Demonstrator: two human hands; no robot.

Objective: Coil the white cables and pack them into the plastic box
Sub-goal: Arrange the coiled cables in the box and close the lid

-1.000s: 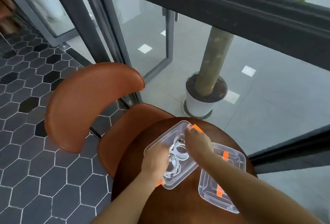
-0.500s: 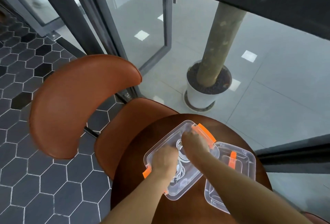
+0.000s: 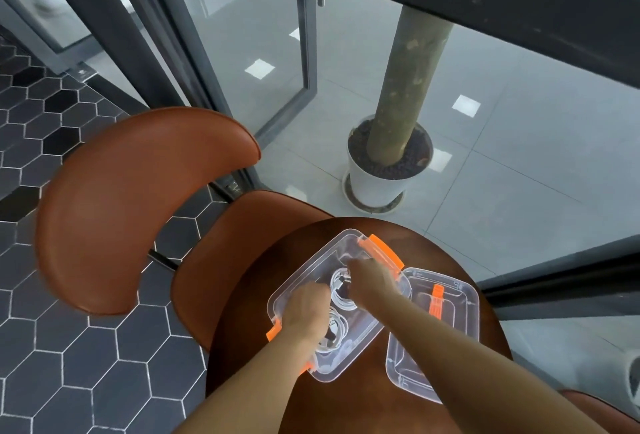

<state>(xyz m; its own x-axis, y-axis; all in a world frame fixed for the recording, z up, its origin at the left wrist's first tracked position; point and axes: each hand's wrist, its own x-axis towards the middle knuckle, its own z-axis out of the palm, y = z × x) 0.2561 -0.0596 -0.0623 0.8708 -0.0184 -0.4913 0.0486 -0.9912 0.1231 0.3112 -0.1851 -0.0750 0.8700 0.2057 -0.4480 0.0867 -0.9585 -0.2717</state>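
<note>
The clear plastic box (image 3: 311, 271) sat on the round brown worktop (image 3: 242, 329), near its far edge. Its long axis ran on a diagonal from near left to far right, with an orange latch (image 3: 381, 252) on the far short end and another on the near one. Inside lay the white cables (image 3: 337, 299), already wound into loose rings set one after another along that axis.

Both hands were down in the box. The left hand (image 3: 304, 309) covered the near-left part and the right hand (image 3: 370, 281) the far part, each with bent fingers seen from the back. Whether either was gripping a coil or only pressing on it could not be told.

The lid (image 3: 464, 336) lay just right of the box, its edge tucked against the box's side, with its orange handle (image 3: 435, 302) pointing away from the person.

A brown chair (image 3: 138, 208) was pulled up to the worktop's left side over dark hexagonal floor tiles (image 3: 69, 364). Ahead stood dark-framed glass panels (image 3: 242, 35), and beyond them a white pot (image 3: 374, 188) holding a thick trunk on pale floor tiles.
</note>
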